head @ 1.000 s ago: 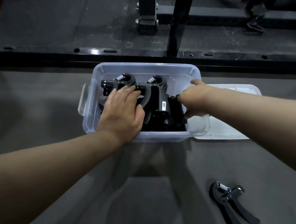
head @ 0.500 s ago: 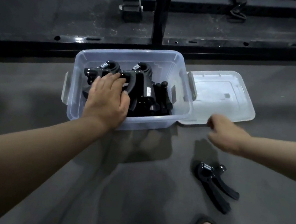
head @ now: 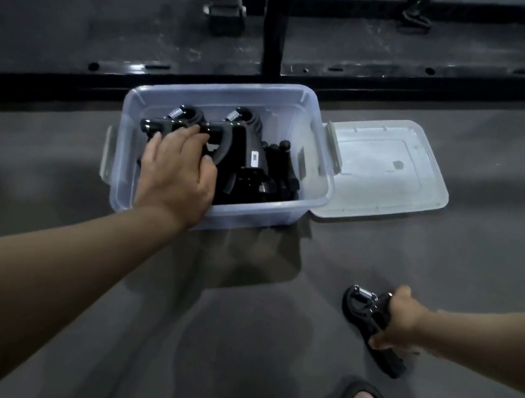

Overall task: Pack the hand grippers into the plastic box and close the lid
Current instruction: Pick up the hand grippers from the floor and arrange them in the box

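Half a second ago the right hand (head: 400, 319) hovered. Now, at lower right, its fingers are clamped on the loose black spring hand gripper (head: 361, 307) on the grey floor (head: 237, 329). The left hand (head: 177, 174) stays on the black grippers (head: 254, 151) packed in the clear plastic box (head: 265, 214). Its fingers are bent, but a real grip I cannot tell. The translucent lid (head: 389, 189) lies flat at the box's right edge, with free floor below it.

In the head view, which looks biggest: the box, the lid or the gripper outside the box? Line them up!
1. plastic box
2. lid
3. hand gripper, smallest though nearest the camera
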Available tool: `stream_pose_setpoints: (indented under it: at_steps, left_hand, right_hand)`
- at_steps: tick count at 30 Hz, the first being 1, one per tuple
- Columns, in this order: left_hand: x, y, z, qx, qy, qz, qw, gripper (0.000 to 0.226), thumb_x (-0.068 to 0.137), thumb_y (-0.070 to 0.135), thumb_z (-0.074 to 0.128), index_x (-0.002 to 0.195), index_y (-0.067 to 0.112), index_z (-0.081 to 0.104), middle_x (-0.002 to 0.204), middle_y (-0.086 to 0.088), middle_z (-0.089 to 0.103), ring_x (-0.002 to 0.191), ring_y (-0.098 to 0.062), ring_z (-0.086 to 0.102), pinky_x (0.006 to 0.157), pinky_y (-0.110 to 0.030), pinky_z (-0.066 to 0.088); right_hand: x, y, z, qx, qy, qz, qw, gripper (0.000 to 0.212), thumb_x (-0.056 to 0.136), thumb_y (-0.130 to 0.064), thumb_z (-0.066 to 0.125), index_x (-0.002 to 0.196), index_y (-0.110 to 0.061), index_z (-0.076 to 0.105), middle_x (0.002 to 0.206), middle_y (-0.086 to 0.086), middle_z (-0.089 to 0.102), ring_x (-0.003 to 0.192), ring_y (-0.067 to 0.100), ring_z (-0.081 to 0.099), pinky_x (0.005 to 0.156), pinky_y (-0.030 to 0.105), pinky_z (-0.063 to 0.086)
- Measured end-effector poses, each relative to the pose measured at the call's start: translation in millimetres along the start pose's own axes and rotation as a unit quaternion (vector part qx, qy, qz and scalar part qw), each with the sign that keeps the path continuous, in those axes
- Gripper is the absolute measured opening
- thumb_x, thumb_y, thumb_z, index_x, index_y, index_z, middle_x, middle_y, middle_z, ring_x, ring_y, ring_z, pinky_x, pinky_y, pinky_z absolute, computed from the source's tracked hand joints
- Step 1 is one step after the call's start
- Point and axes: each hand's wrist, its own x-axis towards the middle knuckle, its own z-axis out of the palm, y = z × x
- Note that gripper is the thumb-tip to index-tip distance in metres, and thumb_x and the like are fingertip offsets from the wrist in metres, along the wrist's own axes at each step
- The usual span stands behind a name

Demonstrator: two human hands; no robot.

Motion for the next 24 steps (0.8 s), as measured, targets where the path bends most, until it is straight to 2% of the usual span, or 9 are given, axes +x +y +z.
stream_pose_setpoints:
  at_steps: [3, 5, 8, 12, 14, 17, 21, 22, 24]
  left_hand:
    - [-0.7, 0.3, 0.7, 0.002, -0.004, -0.018, 1.0, 0.055, 0.089, 0.035, 0.031, 0.136, 0.015, 0.051, 0.148, -0.001, 0.044, 0.141, -0.013, 0.032, 0.122, -0.04, 0.006]
    - [-0.2, 1.7, -1.1, 0.008, -0.012, -0.016, 1.0, 0.058, 0.089, 0.035, 0.031, 0.14, 0.014, 0.048, 0.151, -0.004, 0.042, 0.141, -0.015, 0.032, 0.121, -0.038, 0.008]
    - [-0.2, 2.4, -2.5, 0.012, -0.02, 0.003, 1.0, 0.058, 0.089, 0.035, 0.032, 0.14, 0.012, 0.051, 0.152, -0.01, 0.04, 0.14, -0.021, 0.034, 0.121, -0.04, 0.012]
    - [-1.6, 3.7, -2.1, 0.012, -0.031, 0.009, 0.999, 0.05, 0.091, 0.039, 0.033, 0.128, 0.022, 0.062, 0.153, -0.003, 0.037, 0.144, -0.018, 0.026, 0.121, -0.041, 0.004]
    - [-2.1, 3.3, -1.3, 0.008, -0.03, 0.012, 0.999, 0.046, 0.092, 0.04, 0.034, 0.123, 0.023, 0.064, 0.153, 0.0, 0.036, 0.145, -0.015, 0.022, 0.121, -0.039, -0.001]
    - [-2.2, 2.2, -0.3, 0.001, -0.018, 0.017, 1.0, 0.041, 0.094, 0.04, 0.039, 0.118, 0.022, 0.067, 0.151, 0.0, 0.039, 0.144, -0.016, 0.024, 0.121, -0.037, -0.002]
    - [-2.6, 2.0, -0.2, -0.007, -0.015, 0.017, 1.0, 0.033, 0.096, 0.037, 0.045, 0.116, 0.022, 0.067, 0.15, 0.0, 0.04, 0.144, -0.017, 0.025, 0.121, -0.037, -0.001]
    - [-2.5, 2.0, -0.2, -0.012, -0.016, 0.017, 1.0, 0.033, 0.096, 0.037, 0.045, 0.116, 0.022, 0.067, 0.15, 0.0, 0.04, 0.144, -0.017, 0.025, 0.121, -0.037, -0.001]
    - [-2.3, 1.8, -0.6, -0.02, -0.019, 0.017, 0.999, 0.035, 0.096, 0.038, 0.043, 0.114, 0.024, 0.069, 0.15, 0.0, 0.04, 0.144, -0.017, 0.025, 0.121, -0.038, 0.0]
  right_hand:
    - [0.8, -0.5, -4.5, -0.015, 0.024, -0.022, 0.999, 0.094, 0.046, -0.057, 0.085, 0.107, -0.019, 0.024, 0.117, -0.002, 0.06, 0.115, 0.022, 0.059, 0.099, 0.035, 0.034]
    - [-4.5, -5.7, -8.7, -0.073, 0.059, -0.072, 0.993, 0.1, 0.041, -0.066, 0.079, 0.111, -0.025, 0.021, 0.118, -0.004, 0.053, 0.117, 0.022, 0.054, 0.091, 0.033, 0.039]
    - [-8.8, -15.7, -11.9, -0.131, 0.07, -0.174, 0.974, 0.087, 0.049, -0.063, 0.074, 0.104, -0.024, 0.019, 0.107, -0.008, 0.052, 0.113, 0.02, 0.054, 0.088, 0.035, 0.036]
    - [-6.1, -22.4, -19.1, -0.136, -0.004, -0.164, 0.977, 0.087, 0.047, -0.067, 0.076, 0.112, -0.025, 0.035, 0.112, -0.013, 0.06, 0.117, 0.013, 0.057, 0.102, 0.039, 0.026]
    - [-4.8, -20.4, -17.2, -0.11, -0.004, -0.17, 0.979, 0.076, 0.043, -0.065, 0.074, 0.105, -0.029, 0.051, 0.101, -0.017, 0.062, 0.108, 0.008, 0.06, 0.096, 0.034, 0.032]
    - [-4.9, -15.2, -15.1, -0.049, -0.018, -0.22, 0.974, 0.057, 0.047, -0.055, 0.075, 0.093, -0.026, 0.058, 0.088, -0.012, 0.065, 0.084, 0.005, 0.063, 0.072, 0.021, 0.046]
    - [-18.1, -32.6, -30.9, -0.086, -0.037, -0.319, 0.943, 0.041, 0.065, -0.044, 0.07, 0.098, -0.03, 0.049, 0.094, -0.015, 0.062, 0.084, 0.006, 0.059, 0.072, 0.02, 0.046]
    - [-23.1, -42.0, -42.3, -0.089, -0.061, -0.331, 0.938, 0.041, 0.068, -0.04, 0.072, 0.101, -0.028, 0.053, 0.097, -0.011, 0.064, 0.084, 0.007, 0.06, 0.073, 0.02, 0.047]
    - [-35.0, -62.3, -79.2, -0.022, -0.19, -0.329, 0.925, 0.033, 0.074, -0.025, 0.079, 0.102, -0.018, 0.061, 0.097, 0.004, 0.07, 0.078, 0.011, 0.062, 0.066, 0.023, 0.051]
